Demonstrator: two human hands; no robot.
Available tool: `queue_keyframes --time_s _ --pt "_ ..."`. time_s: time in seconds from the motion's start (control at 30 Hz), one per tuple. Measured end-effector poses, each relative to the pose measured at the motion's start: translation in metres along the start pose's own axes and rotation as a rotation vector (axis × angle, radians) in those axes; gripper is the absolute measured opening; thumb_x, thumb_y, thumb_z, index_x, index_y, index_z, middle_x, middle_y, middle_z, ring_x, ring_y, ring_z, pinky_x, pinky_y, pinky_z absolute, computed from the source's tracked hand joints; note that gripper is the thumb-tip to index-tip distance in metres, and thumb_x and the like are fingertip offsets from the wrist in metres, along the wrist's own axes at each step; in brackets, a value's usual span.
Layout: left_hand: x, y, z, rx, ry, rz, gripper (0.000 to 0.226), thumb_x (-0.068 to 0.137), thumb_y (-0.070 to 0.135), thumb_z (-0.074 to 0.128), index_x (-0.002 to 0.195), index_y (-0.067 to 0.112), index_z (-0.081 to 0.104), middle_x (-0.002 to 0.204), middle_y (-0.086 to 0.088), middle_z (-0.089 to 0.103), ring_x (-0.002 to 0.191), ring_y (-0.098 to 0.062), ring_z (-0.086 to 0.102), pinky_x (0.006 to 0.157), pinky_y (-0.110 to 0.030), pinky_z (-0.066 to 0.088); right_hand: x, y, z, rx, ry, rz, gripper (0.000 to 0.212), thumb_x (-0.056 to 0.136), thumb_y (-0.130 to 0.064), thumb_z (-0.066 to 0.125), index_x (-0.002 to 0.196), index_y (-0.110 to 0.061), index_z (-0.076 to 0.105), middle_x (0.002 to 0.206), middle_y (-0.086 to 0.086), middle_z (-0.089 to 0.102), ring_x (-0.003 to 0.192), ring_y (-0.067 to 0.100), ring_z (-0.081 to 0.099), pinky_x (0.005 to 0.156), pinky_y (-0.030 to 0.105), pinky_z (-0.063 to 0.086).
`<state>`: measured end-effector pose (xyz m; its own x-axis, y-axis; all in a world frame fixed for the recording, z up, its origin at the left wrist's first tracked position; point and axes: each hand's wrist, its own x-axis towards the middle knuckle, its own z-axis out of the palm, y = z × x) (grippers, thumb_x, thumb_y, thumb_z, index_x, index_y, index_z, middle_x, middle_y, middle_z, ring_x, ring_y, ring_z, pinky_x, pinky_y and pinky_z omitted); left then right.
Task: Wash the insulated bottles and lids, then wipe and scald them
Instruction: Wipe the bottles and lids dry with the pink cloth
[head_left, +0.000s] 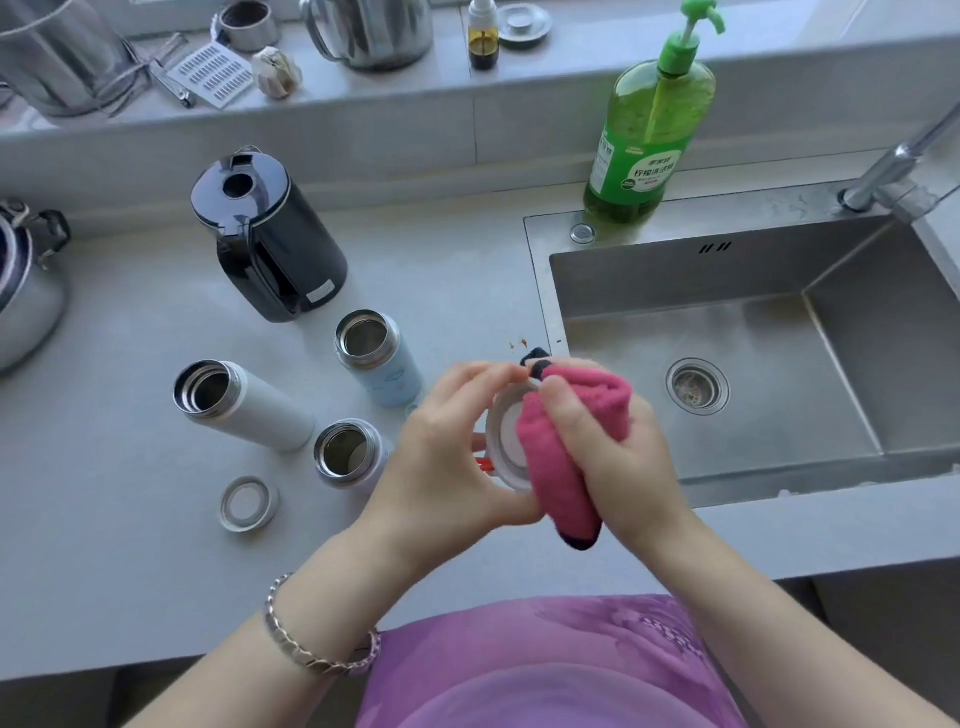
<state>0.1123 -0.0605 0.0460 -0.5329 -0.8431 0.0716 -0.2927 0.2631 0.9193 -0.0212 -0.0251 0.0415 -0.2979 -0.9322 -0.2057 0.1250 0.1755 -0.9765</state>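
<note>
"Where the two hands meet, what is held?" asks the senior inspector.

"One round white lid, above the front part of the counter, just left of the sink. The left hand grips its rim, fingers curled over the top edge, thumb at the lower edge. It stands on edge, open face turned right and toward the camera."

"And the right hand?"

"Fingers closed round a bunched pink cloth, pressed into the lid's open face. The cloth's long axis runs from the lid's top down toward the person, dark tip lowest."

"Bottles?"

"Three, on the counter left of the hands, standing on their bases, long axes upright, mouths open and pointing up. The white bottle is furthest left; the light blue bottle stands behind; the pale bottle is nearest the left hand. A second lid lies flat in front of the white bottle, apart from it."

"Else?"

"A dark kettle behind the bottles; a green soap bottle on the sink's back rim."
</note>
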Motion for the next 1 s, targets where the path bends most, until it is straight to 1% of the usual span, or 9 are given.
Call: queue_keyframes --time_s 0.17,0.3,0.47,0.57,0.63,0.7,0.8,0.93,1.0 --pt "-0.010 -0.012 0.009 0.304 -0.064 0.310 0.069 0.061 0.024 0.076 0.122 0.013 0.045 0.119 0.005 0.046 0.103 -0.019 0.050 0.089 -0.026 0.044 0.016 -0.014 -0.010 0.224 -0.245 0.418 0.018 0.071 -0.029 0.070 0.078 -0.018 0.057 0.083 0.010 0.055 0.073 0.019 0.054 0.069 0.030 0.046" --pt "-0.008 -0.013 0.003 0.292 -0.014 0.348 0.063 0.062 0.018 0.071 0.121 0.015 0.048 0.121 0.007 0.048 0.112 -0.010 0.048 0.097 -0.021 0.038 0.017 -0.013 -0.015 0.289 -0.314 0.554 0.022 0.086 -0.029 0.052 0.065 -0.023 0.047 0.070 0.002 0.040 0.057 0.012 0.043 0.053 0.027 0.036" --pt "-0.005 -0.009 -0.005 0.116 -0.101 0.003 0.074 0.063 0.032 0.082 0.125 0.048 0.045 0.135 0.024 0.038 0.128 0.003 0.037 0.101 -0.008 0.028 0.009 0.001 -0.017 0.543 -0.138 0.605 0.023 0.085 -0.035 0.054 0.099 -0.020 0.046 0.091 0.008 0.047 0.085 0.021 0.051 0.057 0.029 0.053" --pt "-0.003 -0.003 -0.003 -0.166 -0.160 -0.345 0.071 0.059 0.045 0.084 0.117 0.060 0.047 0.125 0.015 0.051 0.105 0.005 0.057 0.086 -0.010 0.043 0.000 0.011 -0.011 0.511 0.006 0.422 0.007 0.086 -0.026 0.057 0.088 -0.020 0.054 0.077 0.004 0.062 0.066 0.015 0.061 0.052 0.023 0.050" --pt "-0.002 -0.004 -0.001 -0.286 -0.126 -0.417 0.054 0.065 0.026 0.084 0.108 0.046 0.057 0.105 0.006 0.065 0.081 0.000 0.066 0.071 -0.015 0.051 -0.005 0.018 -0.012 0.439 0.025 0.308 0.024 0.071 -0.034 0.065 0.092 -0.023 0.061 0.083 0.004 0.070 0.074 0.018 0.066 0.060 0.028 0.054" --pt "-0.004 -0.006 0.003 -0.265 -0.114 -0.377 0.053 0.063 0.011 0.086 0.104 0.035 0.063 0.096 0.001 0.067 0.076 -0.004 0.066 0.069 -0.017 0.053 -0.009 0.018 -0.010 0.300 0.008 0.258 0.036 0.059 -0.040 0.069 0.091 -0.025 0.065 0.084 0.000 0.071 0.079 0.015 0.067 0.069 0.028 0.054" --pt "-0.012 -0.010 0.008 -0.031 -0.045 -0.177 0.064 0.053 0.021 0.086 0.113 0.026 0.064 0.101 0.007 0.061 0.090 -0.002 0.060 0.076 -0.013 0.048 -0.004 0.013 -0.007 0.141 -0.008 0.266 0.037 0.066 -0.031 0.071 0.102 -0.024 0.061 0.087 -0.004 0.068 0.080 0.010 0.065 0.074 0.024 0.053" --pt "-0.017 -0.020 0.015 0.220 -0.027 0.063 0.074 0.052 0.040 0.076 0.120 0.022 0.054 0.113 0.004 0.053 0.103 -0.006 0.052 0.090 -0.014 0.039 0.013 0.001 -0.004 0.182 -0.018 0.461 0.005 0.082 -0.015 0.066 0.084 -0.013 0.062 0.077 0.011 0.061 0.066 0.020 0.059 0.058 0.026 0.049" --pt "-0.019 -0.022 0.018 0.283 0.016 0.150 0.075 0.054 0.037 0.076 0.122 0.019 0.048 0.117 0.004 0.047 0.105 -0.010 0.050 0.092 -0.012 0.038 0.019 0.001 -0.002 0.267 -0.015 0.536 0.008 0.084 -0.011 0.062 0.080 -0.017 0.057 0.072 0.009 0.060 0.059 0.019 0.058 0.056 0.027 0.048"
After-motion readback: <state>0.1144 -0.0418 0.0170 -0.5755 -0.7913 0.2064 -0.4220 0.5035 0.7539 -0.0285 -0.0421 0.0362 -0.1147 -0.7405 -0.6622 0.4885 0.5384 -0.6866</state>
